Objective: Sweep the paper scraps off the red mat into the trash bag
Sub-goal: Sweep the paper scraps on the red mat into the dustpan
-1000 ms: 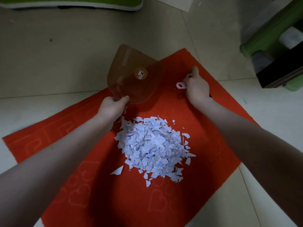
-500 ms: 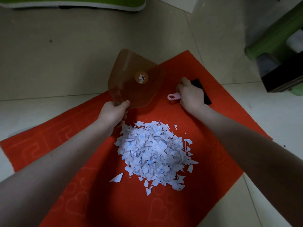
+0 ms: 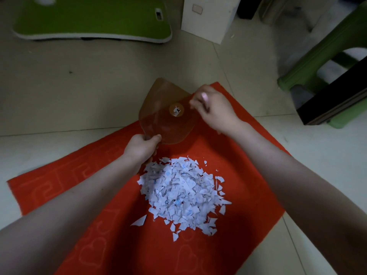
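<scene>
Centrally, the paper scraps (image 3: pixel 182 193) lay in 1 dense pile on the red mat (image 3: pixel 248 175), just in front of the person's left wrist. The pile was roughly oval, with its long axis running from the far left to the near right. 1 larger stray scrap (image 3: pixel 139 222) lay apart at the pile's near-left edge. The mat sat cornerwise on the tiled floor (image 3: pixel 79 86), with 1 corner pointing away from the person.

The left hand (image 3: pixel 143 147) gripped a translucent brown dustpan (image 3: pixel 158 116) at its near edge, thumb on top. The dustpan's long axis ran away from the person, leaning slightly left, and its far end reached past the mat's edge over the floor. A round sticker (image 3: pixel 176 110) showed on its face.

The right hand (image 3: pixel 214 110) was at the dustpan's right edge, fingers curled around a pink object (image 3: pixel 203 95). Motion blur made that object impossible to identify, and most of it was hidden inside the fingers.

The mat's near edge was cut off by the frame. A green stool (image 3: pixel 317 56), a green board (image 3: pixel 89 18) and a white box (image 3: pixel 206 16) stood at the far side, each partly cropped.
</scene>
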Tool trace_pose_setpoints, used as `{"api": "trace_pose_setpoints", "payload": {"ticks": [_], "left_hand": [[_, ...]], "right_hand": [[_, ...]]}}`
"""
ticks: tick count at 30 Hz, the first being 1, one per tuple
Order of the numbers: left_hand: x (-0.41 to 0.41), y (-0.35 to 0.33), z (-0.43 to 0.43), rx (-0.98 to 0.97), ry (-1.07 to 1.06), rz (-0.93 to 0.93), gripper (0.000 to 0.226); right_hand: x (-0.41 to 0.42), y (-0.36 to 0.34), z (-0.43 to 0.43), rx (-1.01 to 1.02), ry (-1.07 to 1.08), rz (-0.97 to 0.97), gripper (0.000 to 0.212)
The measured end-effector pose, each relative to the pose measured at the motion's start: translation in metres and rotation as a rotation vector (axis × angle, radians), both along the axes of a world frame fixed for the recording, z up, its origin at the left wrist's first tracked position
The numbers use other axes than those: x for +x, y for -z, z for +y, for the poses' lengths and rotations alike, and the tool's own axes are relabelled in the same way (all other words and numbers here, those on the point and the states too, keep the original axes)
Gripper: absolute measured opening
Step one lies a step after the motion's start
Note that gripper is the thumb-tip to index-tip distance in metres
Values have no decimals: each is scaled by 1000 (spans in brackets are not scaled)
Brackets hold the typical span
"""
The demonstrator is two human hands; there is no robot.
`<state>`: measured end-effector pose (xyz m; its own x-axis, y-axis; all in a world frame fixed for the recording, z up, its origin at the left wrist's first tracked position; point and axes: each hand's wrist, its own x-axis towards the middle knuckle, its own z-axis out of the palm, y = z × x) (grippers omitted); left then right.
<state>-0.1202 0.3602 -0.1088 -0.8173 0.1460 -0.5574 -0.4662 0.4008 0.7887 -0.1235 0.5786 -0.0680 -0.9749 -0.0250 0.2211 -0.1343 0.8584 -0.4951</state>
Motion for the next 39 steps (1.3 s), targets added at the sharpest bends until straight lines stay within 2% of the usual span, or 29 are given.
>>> {"api": "trace_pose_setpoints", "payload": {"ticks": [2, 5, 9, 12, 15, 17, 21, 23, 26, 28, 34, 39], "left_hand": [[2, -4, -3, -8, 11, 25, 37], [5, -5, -12, -65, 45, 68, 42], [10, -4, -21, -108, 71, 43, 40], [14, -5, -26, -120, 70, 31, 37], [16, -8, -31, -156, 86, 47, 34], [16, -7, -34, -198, 115, 53, 32], [19, -8, -37, -233, 117, 78, 29], [20, -10, -38, -248, 84, 97, 30], [17, -13, -38, -243, 45, 111, 32], [16, -15, -36, -218, 51, 110, 31], [19, -19, -27, -182, 79, 88, 27], [24, -20, -27, -188, 106, 86, 32]], "right_hand": [[-1, -7, -4, 39, -72, -72, 7], [5, -16, -6, 67, -112, -89, 5], [16, -20, -6, 22, -99, 21, 9], [30, -15, -3, -75, 49, 64, 14], [49, -6, 8, -158, 239, -27, 20], [62, 1, 21, -294, 323, -43, 21], [90, 10, 48, -597, 516, 72, 18], [101, 16, 60, -659, 625, 103, 20], [114, 26, 63, -448, 618, 7, 15], [124, 28, 49, -299, 571, -72, 19], [156, 12, -18, -232, 215, -302, 17], [164, -8, -7, -210, 252, -147, 16]]}}
